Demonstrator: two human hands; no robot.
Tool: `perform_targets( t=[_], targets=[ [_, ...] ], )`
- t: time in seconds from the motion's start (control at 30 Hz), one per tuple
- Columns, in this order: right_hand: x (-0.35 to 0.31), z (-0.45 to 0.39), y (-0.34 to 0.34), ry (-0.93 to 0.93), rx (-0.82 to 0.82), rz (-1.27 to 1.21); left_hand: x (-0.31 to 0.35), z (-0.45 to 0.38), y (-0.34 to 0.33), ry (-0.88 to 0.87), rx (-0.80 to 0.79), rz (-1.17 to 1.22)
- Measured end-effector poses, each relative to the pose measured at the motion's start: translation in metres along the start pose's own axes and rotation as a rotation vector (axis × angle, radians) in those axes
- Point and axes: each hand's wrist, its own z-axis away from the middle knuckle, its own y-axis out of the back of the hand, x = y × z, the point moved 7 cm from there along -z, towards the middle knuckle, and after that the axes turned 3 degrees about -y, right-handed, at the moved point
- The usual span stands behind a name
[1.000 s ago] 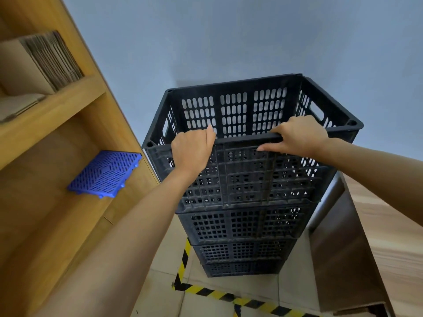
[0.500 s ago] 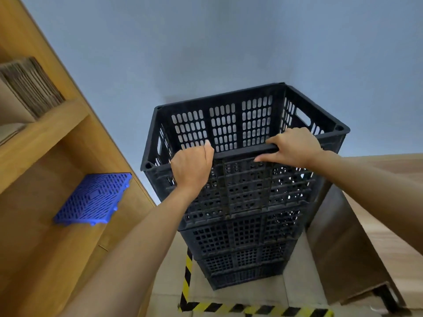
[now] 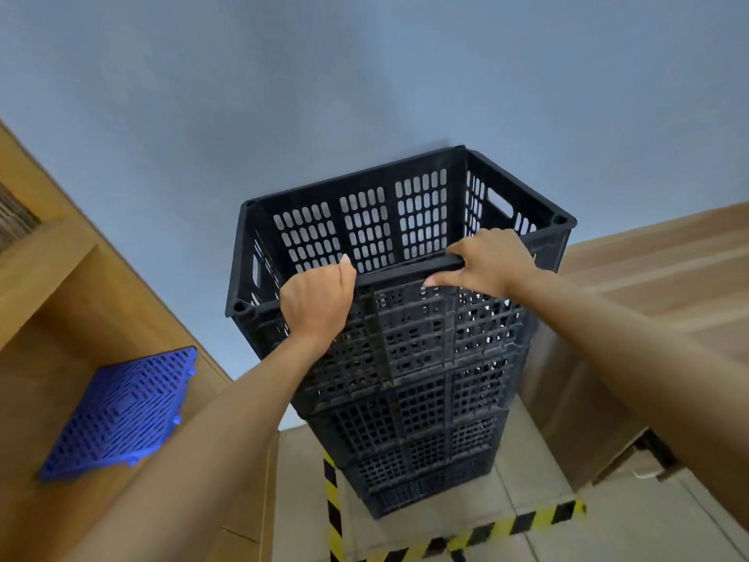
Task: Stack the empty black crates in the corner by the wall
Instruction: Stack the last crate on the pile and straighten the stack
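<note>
A tall stack of black slotted crates [image 3: 421,432] stands on the floor against the blue-grey wall. The top crate [image 3: 364,233] is empty and sits on the stack. My left hand [image 3: 316,306] grips its near rim towards the left corner, fingers curled over the edge. My right hand [image 3: 490,261] grips the same near rim further right, thumb under the edge. Both forearms reach up from the bottom of the view.
A wooden shelf unit [image 3: 60,302] stands at the left, with a blue plastic grid tile [image 3: 121,411] on a shelf. Brown cardboard boxes [image 3: 632,318] crowd the right side of the stack. Yellow-black hazard tape [image 3: 332,505] marks the tiled floor.
The view has swung left and back, so the stack appears further right and lower in frame. Both hands stay on the top crate's near rim.
</note>
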Motion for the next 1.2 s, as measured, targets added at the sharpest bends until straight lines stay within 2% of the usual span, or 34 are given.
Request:
perform_targets(
  t=[0.2,0.37,0.47,0.63,0.8,0.87,0.97,1.2],
  targets=[
    [-0.037,-0.012,-0.005,-0.067,0.020,0.055,-0.045,-0.029,-0.017,-0.066,-0.025,0.039],
    [-0.063,-0.028,-0.014,-0.100,0.043,0.047,-0.080,-0.044,-0.024,-0.083,0.041,0.049],
    [-0.066,-0.026,-0.013,-0.102,0.031,0.061,-0.080,-0.042,-0.022,-0.115,0.035,0.045],
    [-0.070,-0.030,-0.009,-0.096,-0.043,0.160,-0.080,-0.037,-0.021,-0.071,0.031,0.087],
    [-0.083,-0.034,-0.010,-0.027,-0.112,0.044,-0.078,-0.037,-0.020,-0.056,0.003,0.069],
    [-0.096,-0.035,-0.013,0.044,-0.068,-0.012,-0.077,-0.037,-0.020,-0.065,-0.006,0.060],
    [-0.099,-0.038,-0.015,0.050,-0.002,0.014,-0.077,-0.036,-0.021,-0.055,0.002,0.065],
    [-0.085,-0.042,-0.008,0.092,0.037,0.025,-0.067,-0.039,-0.024,-0.020,0.036,0.115]
  ],
)
